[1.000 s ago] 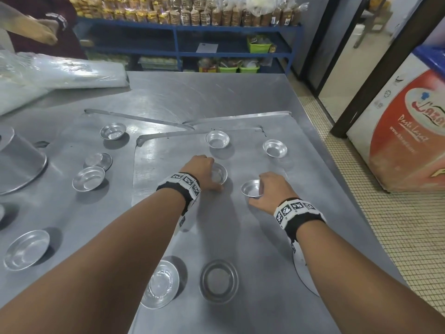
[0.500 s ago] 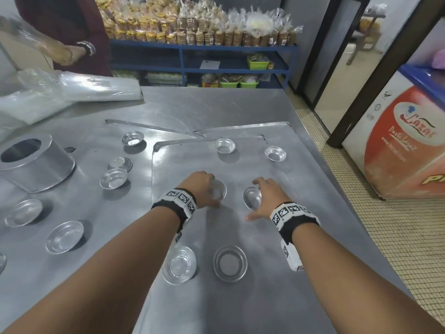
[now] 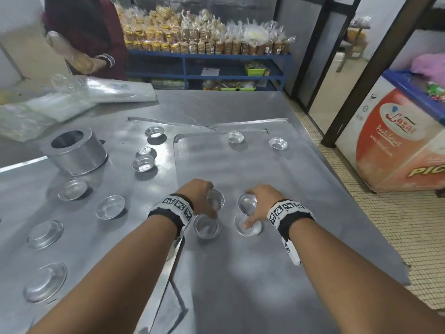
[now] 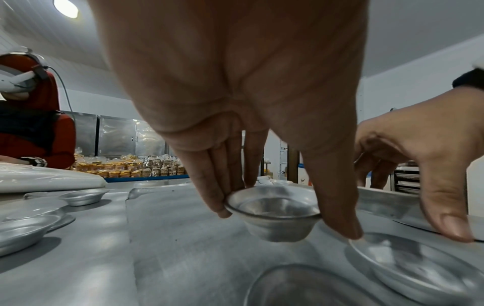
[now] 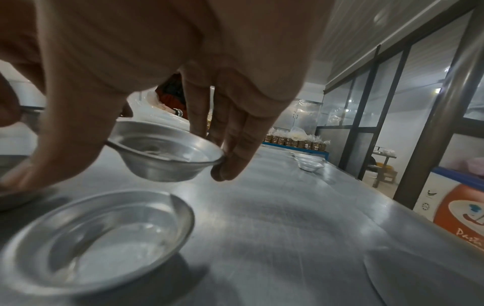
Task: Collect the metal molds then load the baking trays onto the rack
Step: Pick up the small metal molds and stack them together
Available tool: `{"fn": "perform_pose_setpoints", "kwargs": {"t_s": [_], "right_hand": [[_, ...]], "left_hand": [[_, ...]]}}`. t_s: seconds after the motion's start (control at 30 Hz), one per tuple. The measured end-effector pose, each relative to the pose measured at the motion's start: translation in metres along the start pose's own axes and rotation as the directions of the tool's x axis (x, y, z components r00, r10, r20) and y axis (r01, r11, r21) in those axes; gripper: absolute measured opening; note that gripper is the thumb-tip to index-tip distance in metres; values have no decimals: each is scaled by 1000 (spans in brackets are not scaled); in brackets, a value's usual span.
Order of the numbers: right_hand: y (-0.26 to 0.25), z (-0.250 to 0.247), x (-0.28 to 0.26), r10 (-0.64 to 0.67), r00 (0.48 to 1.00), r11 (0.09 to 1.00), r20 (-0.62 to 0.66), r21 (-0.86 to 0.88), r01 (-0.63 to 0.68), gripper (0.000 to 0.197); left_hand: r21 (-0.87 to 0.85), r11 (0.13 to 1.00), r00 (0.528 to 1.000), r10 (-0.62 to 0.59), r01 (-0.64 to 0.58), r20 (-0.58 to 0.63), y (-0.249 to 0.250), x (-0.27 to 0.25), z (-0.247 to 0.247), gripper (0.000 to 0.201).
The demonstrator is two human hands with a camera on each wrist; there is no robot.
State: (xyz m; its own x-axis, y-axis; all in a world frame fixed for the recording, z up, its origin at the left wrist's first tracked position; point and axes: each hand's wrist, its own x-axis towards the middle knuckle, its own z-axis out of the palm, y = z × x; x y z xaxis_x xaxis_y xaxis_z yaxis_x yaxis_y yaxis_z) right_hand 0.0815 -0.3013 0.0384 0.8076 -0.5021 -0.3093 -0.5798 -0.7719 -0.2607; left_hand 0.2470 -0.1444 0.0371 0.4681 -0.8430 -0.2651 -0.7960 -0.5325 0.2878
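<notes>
Two flat baking trays lie side by side on the steel table, the right tray (image 3: 301, 189) partly over the left tray (image 3: 108, 174). My left hand (image 3: 213, 200) pinches a small metal mold (image 4: 272, 211) by its rim, lifted just above a nearer mold (image 3: 206, 226). My right hand (image 3: 248, 204) pinches another mold (image 5: 165, 153), tilted, over a mold (image 5: 96, 234) that rests on the right tray. Two more molds (image 3: 234, 136) (image 3: 278, 143) sit at that tray's far end. Several molds (image 3: 110, 206) are scattered on the left tray.
A metal cylinder (image 3: 72, 150) stands at the left. Plastic bags (image 3: 79, 97) lie at the far left beside another person (image 3: 84, 32). A blue shelf of packaged biscuits (image 3: 204, 42) is behind the table. A chest freezer (image 3: 397, 145) stands to the right, across tiled floor.
Both hands have lifted their molds off the tray and drawn them back toward me, so each now hangs over a nearer mold.
</notes>
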Motion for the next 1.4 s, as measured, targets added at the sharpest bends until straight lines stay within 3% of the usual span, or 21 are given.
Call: {"fn": "perform_pose_setpoints", "kwargs": {"t_s": [0.17, 0.33, 0.47, 0.83, 0.93, 1.0, 1.1, 1.2, 1.4], "right_hand": [[-12, 20, -13, 13, 1000, 999, -21, -35, -14, 102], [-16, 38, -17, 35, 999, 997, 24, -74, -33, 109], [-14, 47, -15, 45, 999, 995, 26, -85, -42, 111], [-3, 55, -11, 25, 999, 997, 40, -69, -22, 108], [0, 54, -9, 3, 997, 997, 77, -75, 3, 117], [4, 49, -8, -16, 991, 998, 136, -61, 25, 127], [15, 40, -1, -47, 979, 999, 198, 33, 41, 130], [31, 25, 11, -40, 973, 984, 226, 179, -1, 115], [73, -21, 57, 23, 995, 992, 96, 119, -34, 73]], "left_hand": [[23, 1000, 1000, 8, -9, 19, -4, -20, 19, 58], [22, 1000, 999, -4, 3, 44, -8, -30, 39, 77], [-8, 1000, 999, -8, 8, 37, -10, -30, 51, 57], [67, 998, 998, -8, 4, 61, -6, -25, 56, 57], [118, 993, 994, -10, -2, 107, -4, -20, 50, 56], [147, 989, 987, -16, -8, 157, -3, -13, 43, 66], [108, 994, 969, -8, -19, 246, 1, 0, 26, 97], [55, 998, 973, 21, -35, 229, 9, 21, 0, 82], [-5, 1000, 999, 25, -25, 38, 26, 92, -43, 55]]}}
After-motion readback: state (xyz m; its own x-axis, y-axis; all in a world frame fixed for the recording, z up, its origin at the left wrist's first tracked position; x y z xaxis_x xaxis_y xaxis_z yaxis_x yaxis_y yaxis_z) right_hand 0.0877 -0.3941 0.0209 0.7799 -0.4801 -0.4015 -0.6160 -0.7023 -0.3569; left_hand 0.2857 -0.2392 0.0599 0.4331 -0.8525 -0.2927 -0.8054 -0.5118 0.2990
